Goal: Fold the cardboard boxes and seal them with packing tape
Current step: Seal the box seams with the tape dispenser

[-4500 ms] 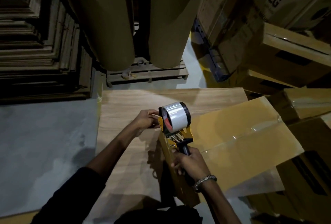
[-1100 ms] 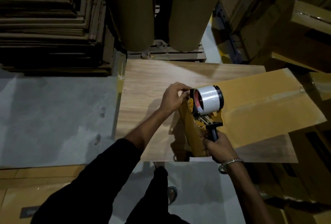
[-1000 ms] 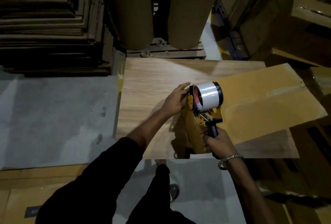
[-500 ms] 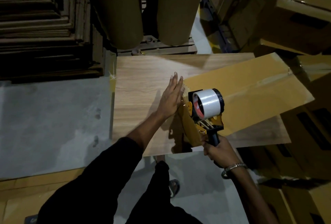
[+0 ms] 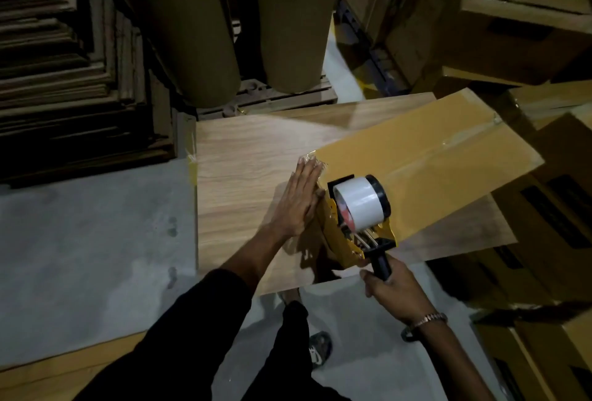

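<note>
My right hand [image 5: 392, 288] grips the tape gun [image 5: 358, 218] handle at 5 o'clock. Left hand [image 5: 301, 205] flat, fingers straight, pressing the box [image 5: 432, 157] end. Box lies on the table [image 5: 243, 157], long axis toward 2 o'clock.

Fig.: support surfaces, seen from your head cam. Wood-grain tabletop [image 5: 256, 170] stands on a grey concrete floor [image 5: 89, 240]. Directly on the tabletop: a cardboard box [image 5: 426, 163], set at an angle w/ its right end overhanging the table's edge, clear tape along its centre seam. Your left hand [image 5: 301, 202] rests flat against the box's near end, just above the table. On the floor: flattened cardboard sheet [image 5: 64, 375] at lower left, wooden pallet [image 5: 272, 99] beyond the table's far edge, stacked cartons [image 5: 551, 224] at right.
</note>
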Action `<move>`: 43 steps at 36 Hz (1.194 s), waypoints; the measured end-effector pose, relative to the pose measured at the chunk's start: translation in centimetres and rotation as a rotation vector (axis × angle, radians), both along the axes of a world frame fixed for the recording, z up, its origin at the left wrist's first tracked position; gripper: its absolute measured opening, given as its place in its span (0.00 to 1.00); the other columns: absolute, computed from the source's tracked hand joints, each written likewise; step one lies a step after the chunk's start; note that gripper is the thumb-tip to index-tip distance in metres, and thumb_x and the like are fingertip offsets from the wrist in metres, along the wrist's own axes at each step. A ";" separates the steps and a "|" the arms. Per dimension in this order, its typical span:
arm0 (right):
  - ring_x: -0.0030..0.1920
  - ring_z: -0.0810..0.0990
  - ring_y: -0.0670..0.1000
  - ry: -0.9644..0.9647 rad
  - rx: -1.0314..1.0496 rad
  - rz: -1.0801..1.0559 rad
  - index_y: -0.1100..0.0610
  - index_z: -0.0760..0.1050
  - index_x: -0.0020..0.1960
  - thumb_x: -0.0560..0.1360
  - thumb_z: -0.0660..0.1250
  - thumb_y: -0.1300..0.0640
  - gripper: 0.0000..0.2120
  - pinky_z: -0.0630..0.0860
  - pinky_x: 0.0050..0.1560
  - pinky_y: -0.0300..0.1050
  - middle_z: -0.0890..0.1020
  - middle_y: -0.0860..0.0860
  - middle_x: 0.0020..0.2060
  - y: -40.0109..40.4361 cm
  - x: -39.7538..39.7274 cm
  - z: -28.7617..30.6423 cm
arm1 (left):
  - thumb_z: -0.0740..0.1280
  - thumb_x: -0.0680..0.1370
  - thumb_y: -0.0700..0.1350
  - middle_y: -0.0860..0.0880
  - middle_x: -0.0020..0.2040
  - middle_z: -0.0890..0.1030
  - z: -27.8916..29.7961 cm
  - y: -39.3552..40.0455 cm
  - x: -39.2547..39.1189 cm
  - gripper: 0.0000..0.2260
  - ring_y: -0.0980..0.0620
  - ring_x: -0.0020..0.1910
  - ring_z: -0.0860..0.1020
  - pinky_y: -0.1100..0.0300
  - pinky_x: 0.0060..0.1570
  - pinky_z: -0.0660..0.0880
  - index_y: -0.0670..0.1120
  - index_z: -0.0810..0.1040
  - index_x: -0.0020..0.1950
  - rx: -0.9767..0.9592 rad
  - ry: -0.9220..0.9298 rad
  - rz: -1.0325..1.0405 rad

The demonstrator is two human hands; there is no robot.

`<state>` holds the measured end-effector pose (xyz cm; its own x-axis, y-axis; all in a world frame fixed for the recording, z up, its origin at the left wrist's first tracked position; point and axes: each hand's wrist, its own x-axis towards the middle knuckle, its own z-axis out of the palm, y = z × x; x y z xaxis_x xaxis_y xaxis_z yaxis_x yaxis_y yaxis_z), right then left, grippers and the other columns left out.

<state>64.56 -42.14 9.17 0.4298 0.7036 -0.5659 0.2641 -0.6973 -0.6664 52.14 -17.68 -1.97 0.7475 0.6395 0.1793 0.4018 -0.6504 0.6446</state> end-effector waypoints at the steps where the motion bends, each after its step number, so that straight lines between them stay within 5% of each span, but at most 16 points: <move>1: 0.33 0.82 0.45 -0.002 -0.008 0.002 0.55 0.80 0.51 0.80 0.70 0.60 0.02 0.75 0.35 0.34 0.84 0.52 0.32 -0.7 0.0 0.0 | 0.54 0.89 0.49 0.48 0.87 0.44 0.1 -0.1 0.1 0.27 0.49 0.85 0.39 0.41 0.82 0.51 0.47 0.49 0.86 0.001 0.010 -0.002; 4: 0.38 0.85 0.53 -0.037 -0.038 0.008 0.48 0.81 0.50 0.79 0.72 0.59 0.06 0.79 0.42 0.45 0.85 0.52 0.33 -2.2 0.1 -0.1 | 0.50 0.89 0.52 0.49 0.86 0.42 0.5 -0.3 0.2 0.27 0.50 0.84 0.37 0.42 0.83 0.47 0.48 0.47 0.86 0.008 0.073 0.016; 11: 0.31 0.81 0.43 -0.035 -0.023 0.011 0.48 0.82 0.49 0.78 0.71 0.59 0.06 0.74 0.36 0.39 0.85 0.51 0.32 -2.1 0.5 0.5 | 0.56 0.88 0.51 0.46 0.86 0.44 1.2 -4.0 -0.6 0.30 0.45 0.85 0.41 0.37 0.82 0.46 0.44 0.47 0.86 0.098 0.008 -0.189; 14: 0.31 0.82 0.42 -0.007 -0.004 0.010 0.51 0.82 0.51 0.79 0.71 0.61 0.06 0.74 0.34 0.35 0.84 0.51 0.33 -2.2 0.3 0.4 | 0.51 0.88 0.56 0.48 0.87 0.44 1.3 -5.5 -0.4 0.30 0.45 0.85 0.41 0.37 0.82 0.43 0.45 0.46 0.86 0.031 -0.025 -0.124; 18: 0.35 0.84 0.43 0.006 0.031 0.007 0.50 0.81 0.52 0.80 0.71 0.60 0.06 0.76 0.37 0.34 0.84 0.50 0.35 -2.6 -0.3 0.6 | 0.61 0.87 0.46 0.50 0.87 0.46 0.8 -5.1 -0.2 0.33 0.46 0.85 0.41 0.30 0.79 0.49 0.51 0.46 0.86 -0.016 -0.037 -0.107; 24: 0.36 0.84 0.44 -0.063 0.006 0.049 0.47 0.80 0.52 0.79 0.71 0.57 0.05 0.74 0.39 0.36 0.86 0.50 0.33 -5.6 -0.3 1.1 | 0.49 0.89 0.53 0.52 0.87 0.45 0.7 -4.8 -0.2 0.25 0.49 0.85 0.39 0.35 0.81 0.47 0.52 0.49 0.86 -0.026 0.043 -0.092; 32: 0.34 0.82 0.44 -0.096 -0.015 0.046 0.48 0.82 0.51 0.79 0.71 0.60 0.07 0.73 0.36 0.34 0.85 0.50 0.32 -6.4 -0.8 1.0 | 0.49 0.89 0.52 0.47 0.86 0.43 1.9 -6.0 -0.6 0.26 0.46 0.85 0.38 0.33 0.80 0.47 0.48 0.48 0.87 0.036 0.079 -0.110; 36: 0.32 0.81 0.45 -0.090 -0.007 0.029 0.48 0.82 0.50 0.78 0.71 0.61 0.08 0.73 0.34 0.33 0.85 0.51 0.33 -6.5 -1.0 0.7 | 0.58 0.85 0.47 0.45 0.86 0.46 2.3 -8.2 -0.9 0.27 0.42 0.85 0.40 0.35 0.81 0.41 0.43 0.58 0.84 0.101 0.022 -0.259; 40: 0.30 0.81 0.42 -0.061 0.011 -0.008 0.51 0.82 0.49 0.78 0.71 0.62 0.06 0.71 0.31 0.29 0.84 0.48 0.30 -6.8 -1.2 1.0 | 0.53 0.86 0.45 0.47 0.86 0.48 1.5 -8.8 -0.7 0.22 0.44 0.85 0.39 0.34 0.81 0.46 0.40 0.67 0.79 0.094 0.101 -0.188; 43: 0.30 0.81 0.43 -0.037 0.008 -0.011 0.51 0.82 0.48 0.78 0.72 0.59 0.03 0.71 0.32 0.35 0.85 0.51 0.31 -7.5 -0.9 1.5 | 0.50 0.88 0.50 0.48 0.87 0.48 1.7 -8.5 -0.8 0.24 0.44 0.85 0.40 0.36 0.81 0.42 0.45 0.59 0.84 0.076 0.093 -0.200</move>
<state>63.70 -49.65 10.71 0.4583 0.7028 -0.5441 0.2807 -0.6953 -0.6616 51.36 -26.21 -0.29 0.8735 0.4645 0.1456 0.3157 -0.7682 0.5570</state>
